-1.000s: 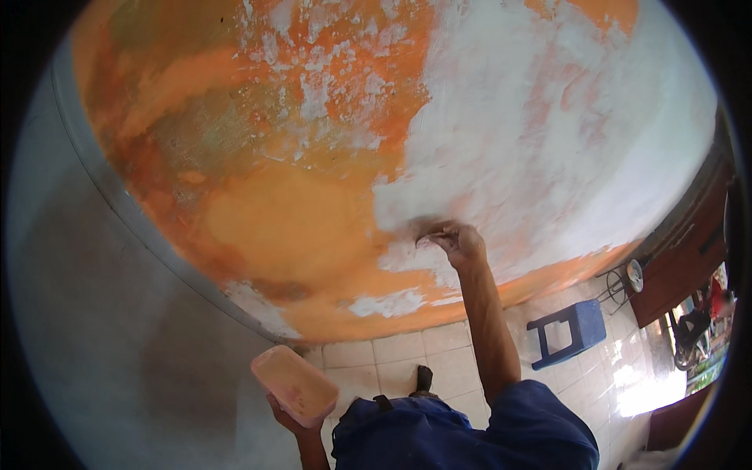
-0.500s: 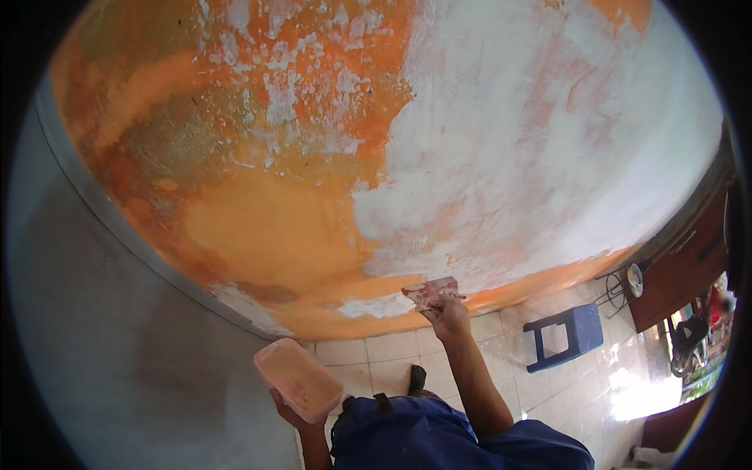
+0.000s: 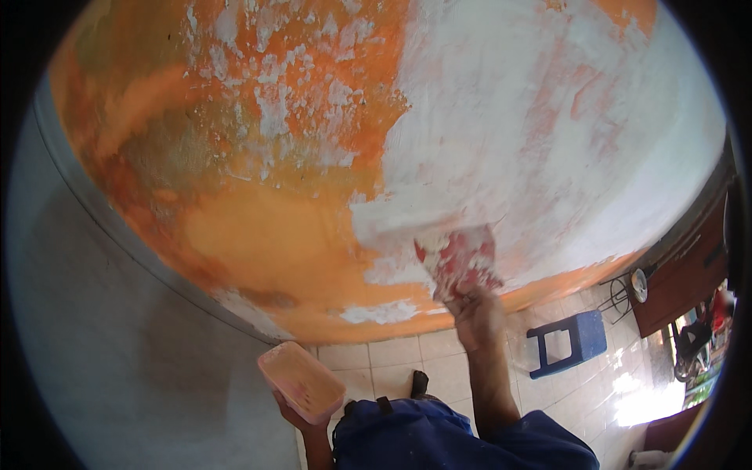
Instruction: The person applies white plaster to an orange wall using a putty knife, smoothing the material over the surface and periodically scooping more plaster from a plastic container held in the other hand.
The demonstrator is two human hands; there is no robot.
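My right hand grips a flat red scraper smeared with pale putty, raised against or just in front of the wall; whether its edge touches cannot be told. The wall is orange and mottled on the left, with flaking white spots, and coated white with pinkish streaks on the right. Low at the lower left, my left hand holds a pink rectangular plastic container from beneath and beside it, with pale pink residue inside.
A grey wall adjoins at left. On the tiled floor are a blue plastic stool and, farther right, a metal stand. A brown wooden door and a bright doorway with a person in red lie at right.
My right hand first dropped, then moved up and rightward, showing the scraper's broad smeared face. My left hand and the container have shifted only slightly.
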